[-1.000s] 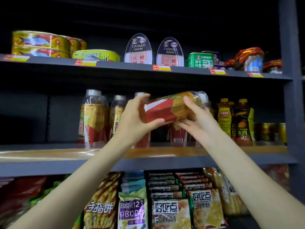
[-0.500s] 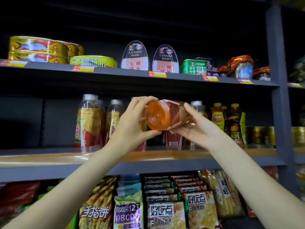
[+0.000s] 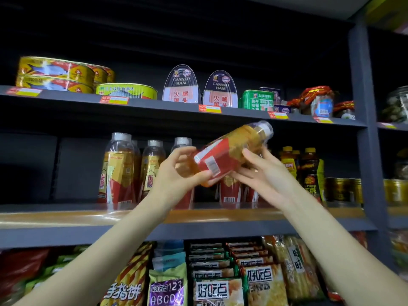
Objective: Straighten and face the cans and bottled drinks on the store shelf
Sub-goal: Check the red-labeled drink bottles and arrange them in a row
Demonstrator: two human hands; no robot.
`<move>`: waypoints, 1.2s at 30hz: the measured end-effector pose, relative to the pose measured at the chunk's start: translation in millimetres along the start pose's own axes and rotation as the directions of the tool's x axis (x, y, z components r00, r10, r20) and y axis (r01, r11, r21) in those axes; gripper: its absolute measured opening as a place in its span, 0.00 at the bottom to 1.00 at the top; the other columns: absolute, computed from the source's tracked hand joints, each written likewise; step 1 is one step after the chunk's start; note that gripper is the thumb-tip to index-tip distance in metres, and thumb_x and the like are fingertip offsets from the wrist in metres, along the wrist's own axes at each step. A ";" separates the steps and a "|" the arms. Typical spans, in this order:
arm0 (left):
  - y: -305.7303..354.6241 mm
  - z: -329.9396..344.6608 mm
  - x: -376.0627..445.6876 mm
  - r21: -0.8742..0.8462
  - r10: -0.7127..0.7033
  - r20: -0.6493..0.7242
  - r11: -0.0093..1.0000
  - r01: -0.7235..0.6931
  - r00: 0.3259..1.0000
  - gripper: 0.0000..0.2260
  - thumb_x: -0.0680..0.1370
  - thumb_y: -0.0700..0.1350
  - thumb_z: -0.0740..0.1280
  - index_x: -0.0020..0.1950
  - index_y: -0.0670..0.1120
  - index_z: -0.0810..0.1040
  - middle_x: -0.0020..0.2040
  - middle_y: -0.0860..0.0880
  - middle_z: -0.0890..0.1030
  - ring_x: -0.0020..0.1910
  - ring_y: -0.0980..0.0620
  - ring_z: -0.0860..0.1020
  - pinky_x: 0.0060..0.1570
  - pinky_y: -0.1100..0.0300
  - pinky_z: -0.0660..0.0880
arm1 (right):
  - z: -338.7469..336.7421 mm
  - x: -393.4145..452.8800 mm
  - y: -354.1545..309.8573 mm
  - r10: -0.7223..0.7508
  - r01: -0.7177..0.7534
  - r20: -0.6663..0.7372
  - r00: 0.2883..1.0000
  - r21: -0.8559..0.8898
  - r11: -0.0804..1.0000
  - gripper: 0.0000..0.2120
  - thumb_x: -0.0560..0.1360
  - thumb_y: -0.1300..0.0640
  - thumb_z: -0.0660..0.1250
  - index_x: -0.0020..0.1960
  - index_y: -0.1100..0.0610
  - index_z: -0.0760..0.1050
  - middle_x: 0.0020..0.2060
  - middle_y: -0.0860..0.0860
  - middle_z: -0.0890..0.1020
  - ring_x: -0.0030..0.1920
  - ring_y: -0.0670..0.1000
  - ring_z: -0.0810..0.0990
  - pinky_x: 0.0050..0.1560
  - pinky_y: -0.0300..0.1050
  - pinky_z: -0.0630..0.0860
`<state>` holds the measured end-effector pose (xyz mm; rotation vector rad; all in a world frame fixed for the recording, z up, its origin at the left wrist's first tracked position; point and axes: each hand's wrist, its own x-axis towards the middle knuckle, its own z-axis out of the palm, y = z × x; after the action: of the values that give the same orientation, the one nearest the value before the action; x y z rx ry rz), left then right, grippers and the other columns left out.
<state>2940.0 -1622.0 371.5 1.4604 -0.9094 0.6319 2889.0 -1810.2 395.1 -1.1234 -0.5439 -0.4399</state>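
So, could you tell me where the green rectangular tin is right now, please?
The green tin stands on the top shelf, right of centre in the head view, immediately right of the two canned ham packs.

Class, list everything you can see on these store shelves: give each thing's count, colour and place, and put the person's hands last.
held bottle: one, amber drink with red label, tilted in front of the middle shelf, cap up and right
standing bottles: at least three, gold and red labels, middle shelf left
dark bottles: at least two, yellow caps, middle shelf right
gold cans: several, middle shelf far right
fish tins: stacked, yellow and red, top shelf left
green tin: one, top shelf
ham tins: two, dark blue and pink, top shelf centre
snack bags: many, mixed colours, bottom shelf
left hand: grip on the bottle's base
right hand: grip on the bottle's middle
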 end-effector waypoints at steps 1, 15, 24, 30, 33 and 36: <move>-2.9 -1.2 0.5 0.135 0.137 0.014 0.981 -0.138 0.990 0.27 0.63 0.48 0.78 0.57 0.60 0.71 0.57 0.53 0.74 0.58 0.56 0.75 0.57 0.56 0.75 | 0.5 -0.3 1.8 0.014 -0.014 0.001 1.000 0.017 1.000 0.25 0.73 0.62 0.67 0.68 0.53 0.66 0.58 0.58 0.79 0.55 0.57 0.81 0.49 0.53 0.81; -46.4 -35.1 17.2 0.677 0.275 0.118 0.681 -0.279 0.954 0.26 0.73 0.49 0.70 0.68 0.47 0.66 0.66 0.51 0.67 0.65 0.56 0.66 0.63 0.65 0.61 | -0.3 10.8 -24.7 -0.507 0.483 0.289 0.812 -0.820 0.308 0.47 0.69 0.60 0.74 0.67 0.29 0.46 0.63 0.38 0.64 0.62 0.39 0.67 0.57 0.30 0.66; -79.7 -16.4 21.0 0.837 0.266 0.069 0.510 -0.201 0.962 0.30 0.73 0.53 0.68 0.72 0.46 0.63 0.73 0.43 0.63 0.71 0.43 0.63 0.65 0.42 0.66 | -33.8 26.3 6.6 -0.410 0.367 0.247 0.878 -0.896 0.248 0.48 0.69 0.58 0.75 0.74 0.37 0.47 0.71 0.45 0.65 0.64 0.42 0.67 0.60 0.39 0.69; -80.9 -17.6 20.5 0.843 0.293 0.058 0.498 -0.204 0.954 0.28 0.73 0.53 0.59 0.73 0.47 0.63 0.73 0.44 0.64 0.72 0.44 0.62 0.68 0.45 0.63 | -53.6 42.0 36.7 -0.411 0.164 0.020 0.912 -0.933 0.319 0.47 0.69 0.54 0.75 0.76 0.41 0.47 0.75 0.50 0.61 0.73 0.56 0.62 0.70 0.59 0.64; -80.6 -17.8 19.4 0.838 0.284 0.065 0.505 -0.206 0.957 0.28 0.74 0.52 0.59 0.74 0.48 0.62 0.74 0.45 0.62 0.73 0.45 0.60 0.70 0.46 0.60 | -54.2 43.9 46.4 -0.430 0.082 -0.027 0.902 -0.969 0.232 0.44 0.70 0.48 0.73 0.76 0.45 0.48 0.73 0.53 0.65 0.70 0.58 0.66 0.65 0.55 0.68; -80.9 -18.4 19.3 0.843 0.272 0.079 0.495 -0.209 0.959 0.28 0.76 0.47 0.63 0.75 0.48 0.60 0.75 0.45 0.60 0.74 0.45 0.58 0.71 0.47 0.57 | -51.8 43.5 48.1 -0.346 0.036 -0.025 0.938 -0.985 0.168 0.44 0.73 0.46 0.70 0.77 0.46 0.43 0.72 0.55 0.65 0.69 0.57 0.67 0.64 0.52 0.68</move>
<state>3020.1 -1611.2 344.6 2.1756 -0.7747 1.4898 2961.1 -1842.9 370.1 -2.2515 -0.0826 -1.2868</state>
